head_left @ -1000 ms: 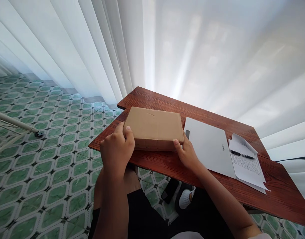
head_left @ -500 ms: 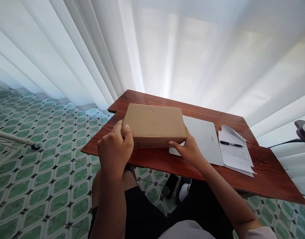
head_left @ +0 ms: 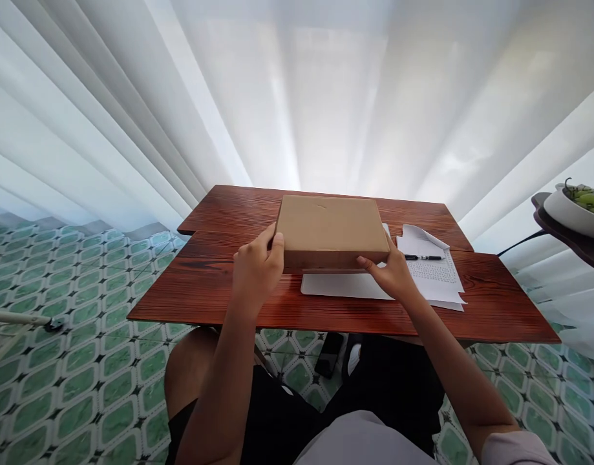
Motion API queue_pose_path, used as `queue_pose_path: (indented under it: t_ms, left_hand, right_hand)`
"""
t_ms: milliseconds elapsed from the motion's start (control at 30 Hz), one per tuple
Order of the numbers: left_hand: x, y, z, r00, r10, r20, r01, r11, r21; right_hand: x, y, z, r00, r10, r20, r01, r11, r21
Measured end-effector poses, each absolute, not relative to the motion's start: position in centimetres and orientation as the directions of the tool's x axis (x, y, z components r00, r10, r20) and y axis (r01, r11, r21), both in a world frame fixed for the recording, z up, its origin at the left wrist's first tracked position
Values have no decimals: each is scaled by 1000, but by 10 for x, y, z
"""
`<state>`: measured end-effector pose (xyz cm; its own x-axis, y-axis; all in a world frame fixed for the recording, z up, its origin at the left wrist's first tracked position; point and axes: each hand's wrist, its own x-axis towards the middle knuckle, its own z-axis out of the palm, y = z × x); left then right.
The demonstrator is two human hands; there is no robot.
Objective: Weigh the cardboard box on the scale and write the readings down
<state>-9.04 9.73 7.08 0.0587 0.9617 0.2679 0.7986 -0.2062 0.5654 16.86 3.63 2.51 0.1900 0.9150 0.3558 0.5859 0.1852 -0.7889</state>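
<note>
A closed brown cardboard box (head_left: pixel 331 225) is held up by both hands over a silver laptop (head_left: pixel 345 285) with its lid down. My left hand (head_left: pixel 258 261) grips the box's left side, thumb on the near corner and the other fingers mostly hidden behind it. At the near right corner, my right hand (head_left: pixel 390 268) has its thumb on the front face, and its remaining fingers are largely out of sight. The box covers most of the laptop, whose near edge shows below it.
Written papers (head_left: pixel 435 271) with a black pen (head_left: pixel 423 258) lie on the right of the reddish wooden table (head_left: pixel 190 284). A white bowl of green fruit (head_left: pixel 578 210) stands on a dark shelf at far right. White curtains (head_left: pixel 297 97) hang behind. A phone (head_left: pixel 329 354) lies on the floor.
The head view has turned right, bringing the fruit bowl into sight. Held in both hands, the box has moved right relative to the table and now hides more of the laptop.
</note>
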Motion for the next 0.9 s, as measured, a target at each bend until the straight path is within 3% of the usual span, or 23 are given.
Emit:
queue_pose_path:
  t_ms: [400, 900]
  left_hand:
    - [-27, 109, 56, 265, 941, 210, 655, -336, 676]
    - [-17, 111, 46, 282, 937, 204, 678, -346, 648]
  right_hand:
    - [234, 15, 2, 321, 890, 325, 598, 76, -798]
    - [242, 13, -16, 333, 879, 342, 588, 90, -804]
